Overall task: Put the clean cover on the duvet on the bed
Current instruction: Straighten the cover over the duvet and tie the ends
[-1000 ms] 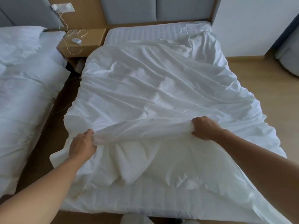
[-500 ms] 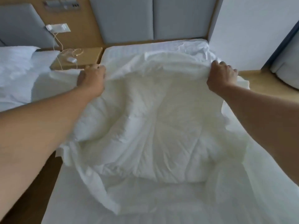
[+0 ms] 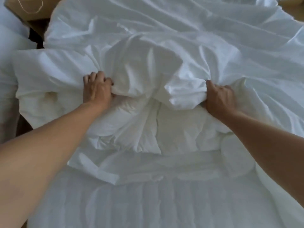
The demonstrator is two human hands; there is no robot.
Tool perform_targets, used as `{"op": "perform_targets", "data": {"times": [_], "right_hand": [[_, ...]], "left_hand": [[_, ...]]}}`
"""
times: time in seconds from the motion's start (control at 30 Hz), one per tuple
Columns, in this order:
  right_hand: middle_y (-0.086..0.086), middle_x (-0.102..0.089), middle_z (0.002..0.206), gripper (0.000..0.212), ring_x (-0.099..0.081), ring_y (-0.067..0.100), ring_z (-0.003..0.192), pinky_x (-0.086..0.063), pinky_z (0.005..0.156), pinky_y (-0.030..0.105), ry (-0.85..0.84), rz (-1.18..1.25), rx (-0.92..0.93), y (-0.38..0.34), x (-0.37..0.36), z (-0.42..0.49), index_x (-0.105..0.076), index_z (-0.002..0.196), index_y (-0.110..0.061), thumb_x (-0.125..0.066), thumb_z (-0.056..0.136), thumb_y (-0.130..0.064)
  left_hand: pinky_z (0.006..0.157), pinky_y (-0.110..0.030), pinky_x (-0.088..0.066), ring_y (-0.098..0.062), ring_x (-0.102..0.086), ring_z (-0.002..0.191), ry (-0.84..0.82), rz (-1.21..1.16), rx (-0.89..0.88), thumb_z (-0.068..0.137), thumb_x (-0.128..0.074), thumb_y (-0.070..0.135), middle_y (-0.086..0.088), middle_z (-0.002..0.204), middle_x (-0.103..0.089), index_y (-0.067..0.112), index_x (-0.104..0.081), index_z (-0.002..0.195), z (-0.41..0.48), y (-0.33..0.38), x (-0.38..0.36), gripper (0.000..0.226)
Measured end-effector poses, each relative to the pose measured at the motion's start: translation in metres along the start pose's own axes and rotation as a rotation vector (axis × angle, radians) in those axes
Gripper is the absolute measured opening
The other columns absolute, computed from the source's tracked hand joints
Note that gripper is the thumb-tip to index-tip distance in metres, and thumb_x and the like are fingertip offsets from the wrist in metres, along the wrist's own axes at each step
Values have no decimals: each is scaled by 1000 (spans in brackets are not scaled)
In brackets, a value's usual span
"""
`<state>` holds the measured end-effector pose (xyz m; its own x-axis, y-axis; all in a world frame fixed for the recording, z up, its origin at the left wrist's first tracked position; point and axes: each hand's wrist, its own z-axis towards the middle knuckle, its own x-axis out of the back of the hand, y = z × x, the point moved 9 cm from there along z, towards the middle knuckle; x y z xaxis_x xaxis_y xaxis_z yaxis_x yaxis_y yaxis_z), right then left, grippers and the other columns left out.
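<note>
The white duvet cover (image 3: 164, 38) lies crumpled over the upper two thirds of the frame, creased and heaped, and its near edge is gathered into thick folds across the middle. Both bare arms reach forward from the lower corners.

The left hand (image 3: 97, 89), left of centre, is knuckles up with its fingers curled into the cloth, gripping a fold of the duvet cover. The right hand (image 3: 220, 97), right of centre, is clenched round a fat bunched roll of the same cover, which bulges out to the left of its thumb. The two hands are well apart and at about the same height in the frame.

Between and just below them the duvet (image 3: 172, 129) shows, a softer, slightly creamier padded mass with stitched seams. It comes out from under the gathered edge of the cover and rests on the bed (image 3: 148, 203). The bed's ribbed, quilted white surface fills the bottom of the frame.

In the upper left corner there is part of a wooden nightstand (image 3: 14, 5) with a loop of pale cord (image 3: 31, 12) on it. Below that, along the left edge, is the white bedding of a second bed (image 3: 8, 40). A strip of light wooden floor (image 3: 292, 7) shows in the upper right corner.
</note>
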<state>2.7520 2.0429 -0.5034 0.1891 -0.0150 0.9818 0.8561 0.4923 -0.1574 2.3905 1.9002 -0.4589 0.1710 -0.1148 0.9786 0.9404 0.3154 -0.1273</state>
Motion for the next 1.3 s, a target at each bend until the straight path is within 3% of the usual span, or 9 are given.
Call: {"op": "perform_targets", "data": {"times": [0.1,0.23,0.53,0.63,0.73,0.83,0.93,1.07,1.3], "right_hand": [[23,-65,66,28,-62,45,55,-33,54,34,211,133,-6,-10,26,-22,-54,95,-4,-74,79,-16],[16,-63,56,28,-60,39,45,-44,46,34,294,129,192,-48,52,-77,-63,87,-3,-83,74,-18],[13,-62,54,18,-59,36,39,-50,39,38,-140,-45,335,-98,-8,-217,-72,76,-7,-81,60,-9],[18,-71,76,27,-70,37,62,-57,53,39,-430,-299,391,-104,-55,-240,-74,85,-4,-84,60,-4],[21,-70,114,48,-71,38,97,-59,71,40,-510,-441,506,-108,-99,-252,-69,119,-2,-77,78,-27],[21,-56,141,78,-55,42,128,-52,94,49,-484,-418,502,-101,-130,-263,-53,143,-6,-64,86,-57],[22,-43,152,68,-42,44,137,-41,104,51,-375,-472,460,-92,-141,-267,-41,151,-6,-51,92,-39],[25,-64,115,42,-60,43,104,-45,87,47,-164,-486,366,-89,-121,-268,-62,123,3,-63,81,-3],[22,-62,77,30,-61,43,72,-42,72,45,30,-62,126,-98,-13,-318,-61,88,1,-62,58,0]], "left_hand": [[76,-47,-43,-46,-59,85,103,-147,-69,70,-53,12,-26,90,-61,-1,-65,85,4,1,27,23],[65,-45,-52,-46,-68,80,-88,-208,-144,75,-55,24,-25,86,-70,6,-67,85,-45,1,27,24],[46,-31,-49,-30,-69,57,-327,-204,-304,59,-54,78,-5,73,-71,17,-63,91,-248,9,-29,70],[63,-36,-56,-30,-72,84,-534,-63,-315,56,-66,82,-6,104,-71,16,-59,119,-272,14,-79,92],[75,-39,-57,-31,-64,103,-585,32,-435,57,-74,74,-9,129,-56,14,-48,134,-283,32,-118,102],[73,-41,-55,-32,-59,102,-527,48,-544,57,-78,60,-10,128,-49,14,-46,129,-296,42,-132,91],[64,-43,-54,-35,-58,100,-437,92,-585,68,-78,31,-15,125,-50,8,-50,127,-303,40,-139,69],[71,-51,-56,-41,-61,106,-370,78,-380,83,-64,15,-21,124,-59,3,-56,129,-288,28,-129,48],[72,-46,-54,-42,-68,98,-270,-101,-186,70,-75,13,-19,117,-69,11,-64,127,-331,3,-19,58]]}}
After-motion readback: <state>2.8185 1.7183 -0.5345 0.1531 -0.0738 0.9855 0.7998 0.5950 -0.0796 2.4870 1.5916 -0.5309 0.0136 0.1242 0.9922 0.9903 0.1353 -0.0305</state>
